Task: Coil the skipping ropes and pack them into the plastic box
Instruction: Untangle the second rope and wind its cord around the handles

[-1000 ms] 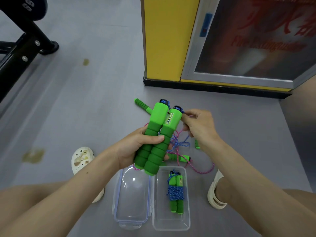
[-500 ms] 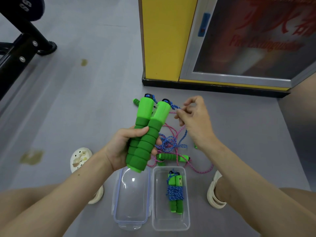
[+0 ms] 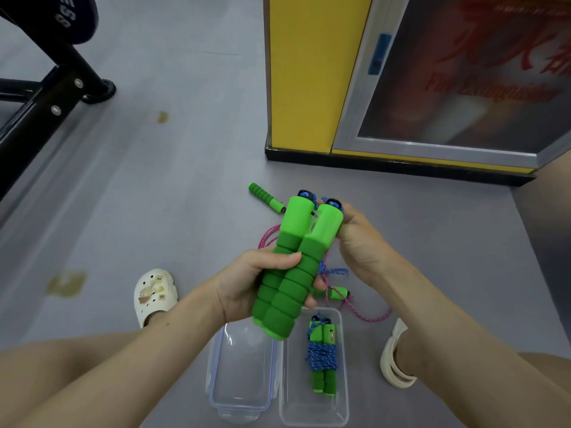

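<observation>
Reading the glass door (image 3: pixel 491 88) of the cabinet at upper right: red "Fire Extinguisher" in Latin letters, blurred, beneath larger red characters cut off by the frame's edge. Reading the dark weight plate (image 3: pixel 68 17) at upper left: white letters "ES" and part of a further mark, the rest out of view. Noting a small label on the side of the pair of green handles (image 3: pixel 296 267), too small to make out. Gripping that pair low on the ribbed foam with the left hand (image 3: pixel 247 282), forearm coming up from lower left, thumb laid across the front, fingers wrapped round behind with tips showing at the right side; handles held side by side, raised above the floor and tilted up to the right, blue caps on top. Curling the right hand (image 3: pixel 361 239) round the head of the right-hand handle from behind, wrist bent, one fingertip showing by the blue cap; whether the blue cord (image 3: pixel 333 270) sits between those fingers, impossible to tell. Hanging loose below the right hand, that cord, in tangled loops. Lying inside the clear plastic box (image 3: pixel 343 406) on the floor, a second rope (image 3: pixel 321 356), already bound up in its blue cord. Lying just left of the box, touching it, the lid (image 3: pixel 241 396). Lying uncoiled beyond the box, a pink rope (image 3: pixel 370 316) with one green handle (image 3: pixel 267 198) further back.
</observation>
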The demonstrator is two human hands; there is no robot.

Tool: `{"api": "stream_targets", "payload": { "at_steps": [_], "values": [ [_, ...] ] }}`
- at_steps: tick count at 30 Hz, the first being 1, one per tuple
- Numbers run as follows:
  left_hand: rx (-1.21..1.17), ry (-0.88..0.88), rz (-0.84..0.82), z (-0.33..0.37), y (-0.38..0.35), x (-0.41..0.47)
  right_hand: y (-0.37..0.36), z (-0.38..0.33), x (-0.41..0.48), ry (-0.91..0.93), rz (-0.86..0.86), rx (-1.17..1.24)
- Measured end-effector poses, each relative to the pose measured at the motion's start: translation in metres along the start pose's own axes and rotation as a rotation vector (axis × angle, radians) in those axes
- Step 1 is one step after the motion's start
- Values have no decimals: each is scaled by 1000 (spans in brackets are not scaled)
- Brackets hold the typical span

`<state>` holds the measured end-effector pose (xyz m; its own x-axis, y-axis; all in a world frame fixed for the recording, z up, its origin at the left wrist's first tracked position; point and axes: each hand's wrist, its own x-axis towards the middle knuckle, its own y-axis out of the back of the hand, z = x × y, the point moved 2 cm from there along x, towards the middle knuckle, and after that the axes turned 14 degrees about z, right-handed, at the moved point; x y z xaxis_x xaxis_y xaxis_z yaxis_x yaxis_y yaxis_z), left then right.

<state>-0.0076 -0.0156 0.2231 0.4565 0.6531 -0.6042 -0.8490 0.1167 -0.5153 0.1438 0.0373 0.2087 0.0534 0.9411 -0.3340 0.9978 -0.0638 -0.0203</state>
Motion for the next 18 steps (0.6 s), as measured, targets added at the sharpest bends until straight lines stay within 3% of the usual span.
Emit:
{"api": "stream_targets", "payload": {
  "at_steps": [7,18],
  "values": [
    [31,20,-35,-5,3,0,2,-4,-4,86,-199,-174],
    [12,-100,240,0,-1,1,7,5,6,62,78,-173]
  ]
}}
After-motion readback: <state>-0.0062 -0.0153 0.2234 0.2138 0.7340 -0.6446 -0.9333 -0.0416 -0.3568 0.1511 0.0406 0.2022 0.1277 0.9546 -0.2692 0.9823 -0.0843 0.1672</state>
